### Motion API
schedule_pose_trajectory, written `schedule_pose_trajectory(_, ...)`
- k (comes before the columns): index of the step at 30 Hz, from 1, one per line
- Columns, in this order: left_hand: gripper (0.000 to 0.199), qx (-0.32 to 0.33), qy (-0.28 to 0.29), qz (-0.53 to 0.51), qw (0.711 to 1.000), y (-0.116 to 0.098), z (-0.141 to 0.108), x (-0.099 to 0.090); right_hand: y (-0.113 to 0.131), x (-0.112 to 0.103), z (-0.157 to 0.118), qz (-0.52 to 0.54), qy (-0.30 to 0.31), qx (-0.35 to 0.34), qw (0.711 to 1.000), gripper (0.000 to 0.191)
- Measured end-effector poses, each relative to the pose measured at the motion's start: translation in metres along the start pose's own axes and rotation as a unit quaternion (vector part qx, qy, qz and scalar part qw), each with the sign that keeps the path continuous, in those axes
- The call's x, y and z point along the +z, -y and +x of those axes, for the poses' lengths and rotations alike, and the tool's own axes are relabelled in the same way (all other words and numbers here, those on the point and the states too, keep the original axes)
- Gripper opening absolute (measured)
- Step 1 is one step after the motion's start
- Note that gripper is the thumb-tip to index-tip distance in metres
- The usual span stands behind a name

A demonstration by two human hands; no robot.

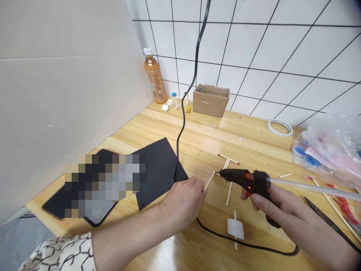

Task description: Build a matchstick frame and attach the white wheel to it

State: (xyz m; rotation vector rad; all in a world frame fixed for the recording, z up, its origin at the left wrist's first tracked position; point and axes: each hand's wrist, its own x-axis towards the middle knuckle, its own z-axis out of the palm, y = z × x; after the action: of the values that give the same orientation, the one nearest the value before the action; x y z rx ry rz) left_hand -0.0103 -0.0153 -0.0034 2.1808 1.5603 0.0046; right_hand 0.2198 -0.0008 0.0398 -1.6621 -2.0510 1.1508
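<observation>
My left hand (184, 197) is closed around a short wooden stick (209, 181), whose far end points up and away. In my right hand (275, 203) is a black hot glue gun (245, 178) with a lit red light and a clear glue stick (310, 186) in its back. The nozzle touches, or almost touches, the stick's tip. Behind and below the nozzle lies a frame of joined sticks (229, 194) with a red-tipped crosspiece (228, 159). Nearer me, a white block (235, 228) has a thin stick through or under it.
A black cord (183, 113) hangs down and loops across the table. Left are a black sheet (158, 173) and phones (96, 220). At the back stand a bottle (154, 77), a small stick model with caps (180, 101) and a cardboard box (211, 103). Tape (272, 128) and plastic bags (329, 146) lie right.
</observation>
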Motion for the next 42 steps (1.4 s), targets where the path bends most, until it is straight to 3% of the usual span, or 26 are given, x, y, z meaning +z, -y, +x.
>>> schedule_pose_trajectory(42, 0.023, 0.001, 0.009, 0.001, 1.000, -0.0003, 0.0006, -0.0015, -0.0005, 0.0060, 0.0002, -0.038, -0.029, -0.018, 0.999, 0.035)
